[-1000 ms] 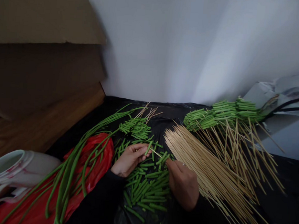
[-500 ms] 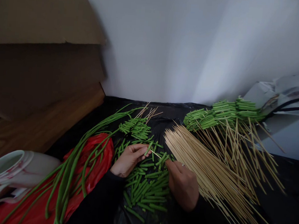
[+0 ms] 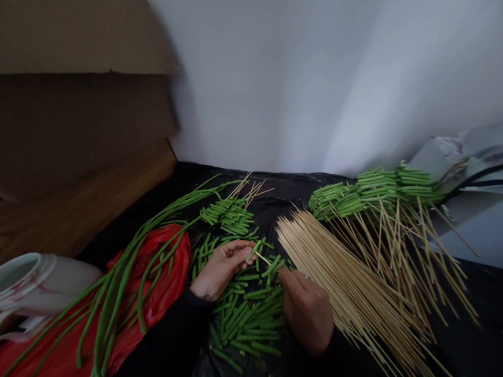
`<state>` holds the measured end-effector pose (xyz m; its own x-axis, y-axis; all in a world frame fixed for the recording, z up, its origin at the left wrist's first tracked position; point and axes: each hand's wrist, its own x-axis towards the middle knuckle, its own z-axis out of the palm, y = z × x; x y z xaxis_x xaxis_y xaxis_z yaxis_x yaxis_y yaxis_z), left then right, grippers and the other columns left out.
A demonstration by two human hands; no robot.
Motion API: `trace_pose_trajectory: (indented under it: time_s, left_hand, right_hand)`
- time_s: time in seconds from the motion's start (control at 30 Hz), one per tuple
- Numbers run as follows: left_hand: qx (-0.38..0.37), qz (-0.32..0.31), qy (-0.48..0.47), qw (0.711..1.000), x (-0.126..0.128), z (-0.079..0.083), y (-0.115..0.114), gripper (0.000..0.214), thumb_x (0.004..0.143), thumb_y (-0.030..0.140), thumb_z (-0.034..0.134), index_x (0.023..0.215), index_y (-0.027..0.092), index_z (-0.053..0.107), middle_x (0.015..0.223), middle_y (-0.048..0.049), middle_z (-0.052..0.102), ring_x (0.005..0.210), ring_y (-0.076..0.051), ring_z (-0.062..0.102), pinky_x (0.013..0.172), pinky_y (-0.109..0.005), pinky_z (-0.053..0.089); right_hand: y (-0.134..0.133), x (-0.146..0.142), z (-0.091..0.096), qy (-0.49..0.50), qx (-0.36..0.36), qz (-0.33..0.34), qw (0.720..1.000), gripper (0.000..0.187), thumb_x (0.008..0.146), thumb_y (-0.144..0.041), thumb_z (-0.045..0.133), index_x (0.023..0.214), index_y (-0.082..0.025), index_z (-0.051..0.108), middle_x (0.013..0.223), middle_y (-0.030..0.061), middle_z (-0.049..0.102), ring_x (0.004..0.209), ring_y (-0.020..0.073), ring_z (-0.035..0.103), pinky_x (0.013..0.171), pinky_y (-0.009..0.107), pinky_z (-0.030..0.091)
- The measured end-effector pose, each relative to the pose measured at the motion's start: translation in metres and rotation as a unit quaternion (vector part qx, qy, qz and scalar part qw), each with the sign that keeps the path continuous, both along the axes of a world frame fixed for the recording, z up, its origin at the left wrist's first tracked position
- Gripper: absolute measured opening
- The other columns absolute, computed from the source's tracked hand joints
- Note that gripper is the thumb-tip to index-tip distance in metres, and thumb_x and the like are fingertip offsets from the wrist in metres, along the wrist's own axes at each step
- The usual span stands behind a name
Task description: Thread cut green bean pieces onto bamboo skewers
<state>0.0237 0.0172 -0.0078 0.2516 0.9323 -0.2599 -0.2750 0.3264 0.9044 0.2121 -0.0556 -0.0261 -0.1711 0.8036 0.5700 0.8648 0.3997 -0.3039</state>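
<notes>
Between thumb and fingers my left hand (image 3: 223, 267) pinches a short piece of green bean (image 3: 254, 250). A thin wooden skewer (image 3: 264, 258) runs from that piece to my right hand (image 3: 307, 309), whose fingers are closed on it. The skewer's tip seems to be at or in the bean; I cannot tell how deep. Below both hands lies a pile of cut bean pieces (image 3: 249, 322). Just beyond my left hand rest several skewers threaded with bean pieces (image 3: 227, 214).
Bare skewers (image 3: 349, 277) lie in a bundle at the right, with finished bean skewers (image 3: 377, 190) behind. Long whole beans (image 3: 118, 271) drape over a red plastic bag (image 3: 176, 264) at the left, beside a white pitcher (image 3: 52, 283) on its side. A cardboard box (image 3: 73, 23) stands far left.
My left hand has shifted slightly to the right with the bean piece, closer to my right hand. Less skewer shows between them. The right hand has barely moved.
</notes>
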Motion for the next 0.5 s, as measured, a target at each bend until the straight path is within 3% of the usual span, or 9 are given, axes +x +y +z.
trace_pose_trajectory:
  time_s: [0.5]
  left_hand:
    - [-0.059, -0.014, -0.022, 0.998, -0.0016, 0.0068, -0.0024, 0.022, 0.058, 0.02, 0.086, 0.072, 0.012, 0.073, 0.069, -0.0029, 0.07, 0.064, -0.008, 0.06, 0.064, -0.018, 0.045]
  right_hand:
    - [-0.0027, -0.0011, -0.0001, 0.012, 0.025, 0.018, 0.999, 0.026, 0.088, -0.007, 0.041, 0.094, -0.015, 0.065, 0.067, 0.001, 0.056, 0.061, 0.0147, 0.05, 0.059, 0.029, 0.03]
